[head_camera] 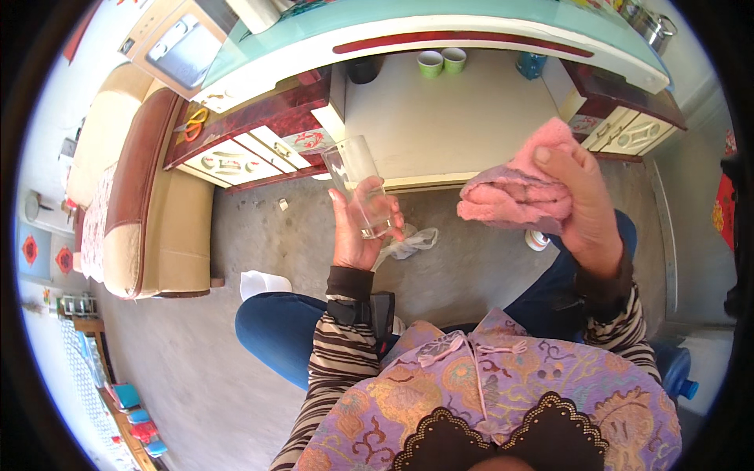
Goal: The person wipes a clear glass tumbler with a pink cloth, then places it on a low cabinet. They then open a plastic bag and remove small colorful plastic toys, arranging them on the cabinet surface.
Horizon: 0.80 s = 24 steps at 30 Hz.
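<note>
A tall clear drinking glass [358, 176] stands tilted in my left hand [356, 229], its thick base low in my palm and its rim pointing up and away. My fingers wrap behind the glass and show through it. To the right, my right hand [586, 200] grips a folded pink cloth [518, 182] with the thumb pressed on top; a greyish-purple patch shows along its folds. Glass and cloth are apart. Below my left hand, a crumpled clear plastic bag [412, 242] lies on the floor.
Ahead stands a low cabinet with a pale shelf [453, 129] holding two green paper cups [430, 65] and a blue container [531, 65]. Orange-handled scissors [193, 126] lie on its left ledge. A white plastic container [262, 284] sits by my left knee, beyond it a sofa [159, 235].
</note>
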Each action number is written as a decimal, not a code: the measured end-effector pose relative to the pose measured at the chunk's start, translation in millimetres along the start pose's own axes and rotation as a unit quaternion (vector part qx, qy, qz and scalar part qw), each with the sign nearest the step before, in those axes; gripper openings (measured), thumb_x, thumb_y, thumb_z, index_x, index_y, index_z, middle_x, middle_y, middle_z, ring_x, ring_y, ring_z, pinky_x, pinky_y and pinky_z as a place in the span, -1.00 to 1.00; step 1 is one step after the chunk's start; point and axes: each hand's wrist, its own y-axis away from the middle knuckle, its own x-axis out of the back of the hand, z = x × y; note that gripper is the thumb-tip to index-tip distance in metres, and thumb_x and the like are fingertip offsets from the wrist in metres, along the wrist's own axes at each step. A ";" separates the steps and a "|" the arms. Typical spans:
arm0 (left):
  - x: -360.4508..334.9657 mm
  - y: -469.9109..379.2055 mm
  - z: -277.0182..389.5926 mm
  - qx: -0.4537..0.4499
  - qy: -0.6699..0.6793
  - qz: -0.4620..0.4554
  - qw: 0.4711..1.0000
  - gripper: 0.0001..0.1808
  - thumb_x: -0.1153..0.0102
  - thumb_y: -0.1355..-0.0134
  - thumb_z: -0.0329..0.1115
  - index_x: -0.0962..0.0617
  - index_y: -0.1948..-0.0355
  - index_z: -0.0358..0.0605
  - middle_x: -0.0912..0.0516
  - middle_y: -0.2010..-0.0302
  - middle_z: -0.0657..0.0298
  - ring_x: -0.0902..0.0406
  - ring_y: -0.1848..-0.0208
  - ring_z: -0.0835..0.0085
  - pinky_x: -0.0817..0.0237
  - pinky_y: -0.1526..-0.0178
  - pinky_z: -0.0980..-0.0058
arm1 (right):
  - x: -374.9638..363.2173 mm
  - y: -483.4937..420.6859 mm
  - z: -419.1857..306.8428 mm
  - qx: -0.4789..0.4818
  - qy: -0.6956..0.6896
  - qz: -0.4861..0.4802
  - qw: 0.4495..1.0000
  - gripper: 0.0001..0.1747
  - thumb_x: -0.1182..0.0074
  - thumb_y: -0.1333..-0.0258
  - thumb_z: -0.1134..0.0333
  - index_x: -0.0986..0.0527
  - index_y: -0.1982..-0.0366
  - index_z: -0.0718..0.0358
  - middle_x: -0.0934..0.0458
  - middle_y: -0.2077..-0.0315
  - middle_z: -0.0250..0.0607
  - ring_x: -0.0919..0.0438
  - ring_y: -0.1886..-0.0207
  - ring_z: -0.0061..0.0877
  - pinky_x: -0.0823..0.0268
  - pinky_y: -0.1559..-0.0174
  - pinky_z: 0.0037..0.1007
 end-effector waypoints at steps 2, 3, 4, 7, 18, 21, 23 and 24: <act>-2.7 -2.5 -1.3 0.024 0.017 0.018 0.999 -0.12 0.29 -0.21 0.58 -0.43 -0.09 -0.02 -0.59 0.30 0.18 -0.58 0.35 0.27 -0.47 0.44 0.33 | 4.3 9.1 -9.6 0.017 0.003 -0.001 1.000 -0.87 -0.16 -0.19 0.41 -0.56 0.22 0.27 -0.63 0.34 -0.38 -0.61 0.30 -0.69 -0.48 0.19 -0.58; -4.6 -3.5 -2.2 0.028 0.026 0.028 0.999 -0.18 0.25 -0.25 0.52 -0.44 -0.09 -0.03 -0.59 0.29 0.17 -0.58 0.35 0.27 -0.46 0.45 0.36 | 7.5 13.6 -12.7 0.025 0.005 0.008 1.000 -0.87 -0.16 -0.19 0.42 -0.56 0.22 0.27 -0.63 0.33 -0.38 -0.61 0.30 -0.69 -0.48 0.19 -0.58; -6.7 -4.8 -3.1 0.033 0.031 0.044 0.998 -0.23 0.22 -0.29 0.46 -0.44 -0.08 -0.04 -0.60 0.27 0.16 -0.59 0.34 0.27 -0.44 0.46 0.39 | 11.5 18.1 -14.9 0.036 0.007 0.014 0.999 -0.87 -0.16 -0.19 0.42 -0.56 0.22 0.27 -0.63 0.33 -0.38 -0.61 0.29 -0.69 -0.48 0.19 -0.58; -12.3 -12.7 0.2 0.036 -0.053 0.073 0.995 -0.36 0.11 -0.34 0.29 -0.46 -0.07 -0.08 -0.62 0.24 0.14 -0.62 0.31 0.27 -0.41 0.48 0.45 | 26.2 25.1 -15.6 0.051 -0.003 0.037 0.998 -0.87 -0.16 -0.19 0.42 -0.55 0.22 0.27 -0.62 0.31 -0.38 -0.60 0.28 -0.70 -0.47 0.18 -0.59; -0.4 -106.8 43.2 0.101 -0.231 0.134 0.958 -0.66 -0.14 -0.29 -0.07 -0.51 0.05 -0.05 -0.69 0.24 0.13 -0.67 0.30 0.27 -0.49 0.40 0.45 | 73.7 17.0 3.6 0.026 -0.106 0.051 0.993 -0.87 -0.17 -0.21 0.39 -0.53 0.22 0.25 -0.60 0.31 -0.40 -0.59 0.26 -0.71 -0.47 0.16 -0.59; 8.0 -138.8 51.5 0.113 -0.332 0.176 0.920 -0.69 -0.19 -0.25 -0.08 -0.53 0.13 -0.04 -0.68 0.29 0.19 -0.68 0.33 0.30 -0.45 0.43 0.48 | 80.3 18.8 -0.4 0.030 -0.113 0.067 0.991 -0.85 -0.17 -0.21 0.38 -0.53 0.21 0.26 -0.60 0.30 -0.40 -0.58 0.26 -0.71 -0.46 0.16 -0.59; 15.7 -155.5 55.3 0.112 -0.416 0.198 0.880 -0.69 -0.22 -0.23 -0.07 -0.53 0.15 -0.03 -0.67 0.31 0.22 -0.68 0.34 0.33 -0.41 0.46 0.50 | 82.9 21.6 -3.8 0.031 -0.113 0.067 0.991 -0.84 -0.17 -0.21 0.38 -0.53 0.21 0.28 -0.60 0.30 -0.39 -0.58 0.26 -0.70 -0.46 0.16 -0.58; 20.1 -163.0 55.8 0.117 -0.424 0.213 0.873 -0.64 -0.25 -0.20 -0.03 -0.55 0.13 -0.03 -0.65 0.33 0.27 -0.67 0.36 0.36 -0.39 0.44 0.49 | 83.9 22.4 -5.8 0.027 -0.115 0.062 0.991 -0.84 -0.17 -0.21 0.38 -0.54 0.21 0.28 -0.60 0.30 -0.39 -0.58 0.26 -0.70 -0.46 0.16 -0.58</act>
